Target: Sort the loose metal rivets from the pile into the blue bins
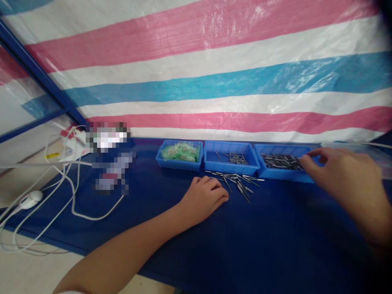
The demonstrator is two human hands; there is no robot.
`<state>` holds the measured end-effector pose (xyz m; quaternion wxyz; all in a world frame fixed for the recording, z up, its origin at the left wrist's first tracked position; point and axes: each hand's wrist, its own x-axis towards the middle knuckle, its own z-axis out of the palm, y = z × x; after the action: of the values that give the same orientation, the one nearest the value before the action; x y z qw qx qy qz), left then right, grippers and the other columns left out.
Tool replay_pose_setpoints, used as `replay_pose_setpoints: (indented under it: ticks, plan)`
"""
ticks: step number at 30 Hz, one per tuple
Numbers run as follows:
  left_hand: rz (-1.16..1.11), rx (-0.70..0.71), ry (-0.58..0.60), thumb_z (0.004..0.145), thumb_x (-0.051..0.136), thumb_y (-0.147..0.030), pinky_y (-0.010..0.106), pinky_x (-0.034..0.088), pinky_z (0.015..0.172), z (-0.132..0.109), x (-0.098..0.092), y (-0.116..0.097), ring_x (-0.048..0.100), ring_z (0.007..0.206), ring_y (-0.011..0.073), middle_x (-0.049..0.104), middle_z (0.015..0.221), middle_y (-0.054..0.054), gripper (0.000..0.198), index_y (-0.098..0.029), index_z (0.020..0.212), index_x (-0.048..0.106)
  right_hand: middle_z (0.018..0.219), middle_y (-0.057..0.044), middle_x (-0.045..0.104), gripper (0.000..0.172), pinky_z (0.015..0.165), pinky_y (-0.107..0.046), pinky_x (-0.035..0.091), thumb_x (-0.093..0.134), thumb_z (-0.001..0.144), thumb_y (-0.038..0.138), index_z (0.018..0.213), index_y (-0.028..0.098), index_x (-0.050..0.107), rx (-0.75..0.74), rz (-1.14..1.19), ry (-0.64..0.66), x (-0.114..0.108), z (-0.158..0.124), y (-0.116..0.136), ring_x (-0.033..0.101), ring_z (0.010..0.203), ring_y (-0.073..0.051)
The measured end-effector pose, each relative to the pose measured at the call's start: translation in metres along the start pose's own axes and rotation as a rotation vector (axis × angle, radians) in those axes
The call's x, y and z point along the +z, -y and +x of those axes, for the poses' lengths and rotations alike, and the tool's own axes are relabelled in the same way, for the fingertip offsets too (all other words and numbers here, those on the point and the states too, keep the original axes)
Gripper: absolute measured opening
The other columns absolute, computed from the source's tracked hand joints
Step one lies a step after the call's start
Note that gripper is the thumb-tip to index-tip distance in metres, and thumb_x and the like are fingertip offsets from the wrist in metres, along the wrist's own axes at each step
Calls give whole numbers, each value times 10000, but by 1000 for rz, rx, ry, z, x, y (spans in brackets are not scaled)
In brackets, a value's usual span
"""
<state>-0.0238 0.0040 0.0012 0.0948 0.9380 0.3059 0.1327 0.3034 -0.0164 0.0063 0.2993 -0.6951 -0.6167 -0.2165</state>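
Note:
My left hand point(204, 200) rests on the blue table with its fingers curled in. It lies beside a loose pile of thin metal rods point(240, 185), and whatever is under its fingers is hidden. At the right-hand blue bin point(283, 173), my right hand point(343, 171) has thumb and forefinger brought together over the bin's right end. Short dark metal pins point(281, 161) fill that bin. Anything between those fingertips is too small to make out. In the middle blue bin point(228, 167) lie more slim metal pins point(238, 158), mostly toward its right side.
A left blue bin point(179, 164) holds green-tinted plastic bags point(180, 151) of small parts. White cables point(73, 196) and a white mouse-shaped device point(31, 199) spread over the table's left side, near blurred items. A striped plastic sheet point(214, 90) hangs behind; a blue frame bar point(39, 69) slants at left.

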Motion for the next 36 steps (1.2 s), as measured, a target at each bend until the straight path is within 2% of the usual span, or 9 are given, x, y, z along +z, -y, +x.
replay_pose_setpoints:
  ticks: [4, 9, 11, 13, 17, 21, 26, 32, 36]
  plan:
    - [25, -1, -14, 923, 537, -355, 338, 319, 818, -2, -7, 2, 526, 970, 201, 635, 1018, 42, 204, -215, 1025, 646, 751, -80, 573, 216, 689, -391, 350, 456, 881, 361, 844, 220, 615, -81, 63, 53, -6, 1, 32, 549, 727, -273]
    - [74, -10, 31, 922, 539, -331, 337, 324, 790, -2, -15, 6, 536, 912, 193, 627, 997, 45, 170, -203, 943, 649, 828, -88, 663, 172, 772, -430, 414, 536, 867, 334, 858, 202, 646, -221, 261, 97, -8, -8, 75, 579, 794, -271]
    - [50, -9, 19, 937, 520, -318, 334, 335, 792, -1, -14, 5, 540, 904, 190, 631, 990, 40, 168, -207, 933, 647, 837, -73, 672, 142, 781, -430, 431, 554, 862, 315, 850, 210, 648, -258, 367, 167, -7, -16, 91, 580, 818, -260]
    - [-50, -15, -23, 947, 505, -310, 326, 358, 797, 2, -12, 1, 550, 907, 184, 641, 993, 36, 168, -206, 946, 637, 889, -65, 680, 115, 804, -421, 451, 581, 848, 289, 894, 213, 653, -291, 481, 269, -5, -25, 106, 590, 863, -244]
    - [-440, -63, -154, 948, 498, -276, 277, 430, 804, 4, -10, -10, 596, 887, 159, 665, 963, 38, 148, -182, 938, 612, 949, -57, 693, 118, 804, -388, 492, 619, 828, 268, 933, 226, 654, -295, 694, 452, -2, -39, 129, 619, 903, -218]
    - [-660, -196, -254, 915, 544, -267, 249, 466, 781, 3, -11, -19, 620, 836, 148, 672, 904, 20, 110, -182, 924, 613, 923, -49, 701, 127, 798, -348, 521, 573, 871, 314, 885, 227, 665, -185, 874, 541, -1, -44, 137, 644, 889, -197]
    - [-764, -282, -284, 924, 505, -278, 247, 481, 768, 3, -11, -14, 626, 824, 146, 660, 859, 21, 136, -169, 932, 586, 850, -30, 703, 192, 691, -297, 529, 573, 868, 381, 851, 218, 675, 33, 968, 578, 0, -41, 134, 646, 761, -174]
    - [-591, -161, -204, 911, 485, -230, 257, 465, 763, 2, -10, -9, 599, 797, 146, 637, 851, 26, 123, -166, 904, 590, 782, -21, 692, 207, 613, -255, 524, 618, 834, 414, 830, 213, 670, 216, 1078, 496, -2, -37, 128, 637, 687, -156]
    - [-551, -56, -137, 938, 477, -271, 262, 460, 794, 2, -9, -12, 599, 858, 160, 647, 922, 48, 183, -165, 997, 614, 801, -28, 672, 200, 629, -272, 512, 609, 845, 409, 842, 217, 663, 132, 1013, 478, -4, -39, 127, 616, 715, -163]
